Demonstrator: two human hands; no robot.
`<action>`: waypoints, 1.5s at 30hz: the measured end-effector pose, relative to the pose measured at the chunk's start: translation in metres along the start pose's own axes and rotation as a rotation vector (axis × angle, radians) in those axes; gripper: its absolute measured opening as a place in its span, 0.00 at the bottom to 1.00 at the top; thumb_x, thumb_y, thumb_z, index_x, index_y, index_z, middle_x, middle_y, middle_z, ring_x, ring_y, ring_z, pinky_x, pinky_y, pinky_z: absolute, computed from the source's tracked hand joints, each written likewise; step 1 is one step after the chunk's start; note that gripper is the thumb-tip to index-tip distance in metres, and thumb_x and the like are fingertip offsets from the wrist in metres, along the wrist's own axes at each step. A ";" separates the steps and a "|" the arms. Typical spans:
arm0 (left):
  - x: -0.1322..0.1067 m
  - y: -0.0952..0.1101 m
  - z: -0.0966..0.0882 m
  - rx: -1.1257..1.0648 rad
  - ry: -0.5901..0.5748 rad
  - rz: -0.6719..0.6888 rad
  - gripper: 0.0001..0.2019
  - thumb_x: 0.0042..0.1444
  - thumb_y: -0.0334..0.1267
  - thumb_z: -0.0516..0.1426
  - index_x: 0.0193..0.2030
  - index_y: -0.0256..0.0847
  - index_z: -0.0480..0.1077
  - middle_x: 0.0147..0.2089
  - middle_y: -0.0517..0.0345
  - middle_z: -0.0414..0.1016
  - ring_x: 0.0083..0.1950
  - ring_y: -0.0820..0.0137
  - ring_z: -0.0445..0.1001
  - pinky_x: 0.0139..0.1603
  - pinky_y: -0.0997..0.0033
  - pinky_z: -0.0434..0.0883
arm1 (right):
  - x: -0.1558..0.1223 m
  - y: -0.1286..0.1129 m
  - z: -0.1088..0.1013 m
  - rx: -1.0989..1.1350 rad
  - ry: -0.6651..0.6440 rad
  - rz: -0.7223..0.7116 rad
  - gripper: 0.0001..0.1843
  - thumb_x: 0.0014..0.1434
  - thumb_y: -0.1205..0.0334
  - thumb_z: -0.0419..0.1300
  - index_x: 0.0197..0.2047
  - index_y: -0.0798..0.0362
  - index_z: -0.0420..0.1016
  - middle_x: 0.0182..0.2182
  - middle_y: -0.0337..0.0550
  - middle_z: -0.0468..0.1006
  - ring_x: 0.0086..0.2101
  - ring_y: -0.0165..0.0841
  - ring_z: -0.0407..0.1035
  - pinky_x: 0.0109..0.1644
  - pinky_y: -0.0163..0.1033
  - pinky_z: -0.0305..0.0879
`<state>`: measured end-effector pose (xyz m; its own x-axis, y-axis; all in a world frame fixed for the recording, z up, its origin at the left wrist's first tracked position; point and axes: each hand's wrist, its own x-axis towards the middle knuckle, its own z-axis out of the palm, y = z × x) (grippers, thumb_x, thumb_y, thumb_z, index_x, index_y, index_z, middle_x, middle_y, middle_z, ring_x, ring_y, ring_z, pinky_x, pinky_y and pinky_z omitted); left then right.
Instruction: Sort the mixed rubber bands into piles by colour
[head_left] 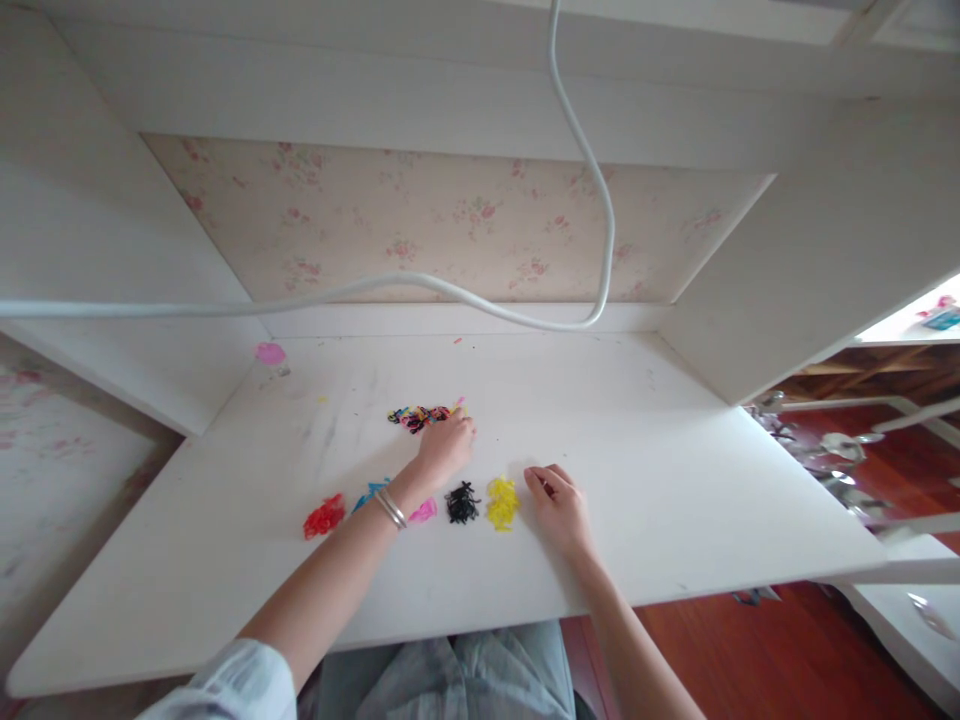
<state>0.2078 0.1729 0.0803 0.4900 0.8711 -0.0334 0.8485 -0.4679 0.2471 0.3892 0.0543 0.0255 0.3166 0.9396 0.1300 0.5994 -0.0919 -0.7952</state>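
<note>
My left hand [448, 446] reaches to the right end of a mixed pile of small coloured rubber bands [417, 418]. Its fingers are bent together and hide that end, so what they pinch does not show. Closer to me lie single-colour piles: red bands [324, 517], blue bands [370, 492], pink bands [424, 511], black bands [462, 503] and yellow bands [502, 503]. My left forearm partly covers the blue and pink ones. Just right of the yellow pile, my right hand [559, 508] rests with curled fingers, thumb and fingertip together; anything between them is too small to see.
A white cable [420, 280] hangs across the view above the white desk [637, 450]. Side panels stand left and right. A pink spot [270, 353] marks the back left corner. Beyond the right edge are metal-looking items [840, 450] and a red-brown floor [750, 650].
</note>
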 end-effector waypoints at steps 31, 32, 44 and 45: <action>-0.095 -0.060 -0.020 -0.200 -0.088 -0.242 0.14 0.58 0.40 0.49 0.29 0.44 0.74 0.37 0.56 0.77 0.38 0.70 0.74 0.39 0.73 0.64 | -0.005 0.002 0.002 -0.019 -0.015 -0.012 0.24 0.61 0.44 0.49 0.34 0.52 0.78 0.30 0.42 0.74 0.26 0.29 0.66 0.32 0.34 0.60; -0.100 -0.063 -0.023 -0.209 -0.050 -0.245 0.14 0.59 0.40 0.48 0.32 0.45 0.74 0.40 0.57 0.77 0.40 0.70 0.74 0.41 0.73 0.65 | -0.005 0.003 0.002 -0.020 -0.017 -0.010 0.24 0.61 0.44 0.49 0.34 0.52 0.78 0.30 0.42 0.74 0.26 0.29 0.65 0.32 0.34 0.60; -0.219 -0.107 0.021 -0.309 0.518 -0.456 0.14 0.60 0.47 0.50 0.40 0.42 0.72 0.34 0.58 0.75 0.33 0.72 0.73 0.36 0.75 0.69 | 0.019 -0.071 0.025 -0.215 -0.238 -0.188 0.18 0.62 0.52 0.49 0.35 0.47 0.79 0.32 0.38 0.75 0.28 0.27 0.67 0.35 0.32 0.60; -0.224 -0.109 0.026 -0.293 0.535 -0.473 0.14 0.60 0.47 0.50 0.40 0.41 0.72 0.32 0.59 0.74 0.32 0.73 0.72 0.35 0.74 0.68 | 0.021 -0.082 0.033 -0.253 -0.276 -0.219 0.17 0.62 0.53 0.49 0.36 0.46 0.79 0.33 0.38 0.75 0.29 0.27 0.68 0.36 0.32 0.60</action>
<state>0.0106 0.0252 0.0352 -0.1379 0.9572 0.2546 0.8194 -0.0342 0.5722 0.3225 0.0930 0.0738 -0.0262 0.9957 0.0889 0.8029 0.0740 -0.5915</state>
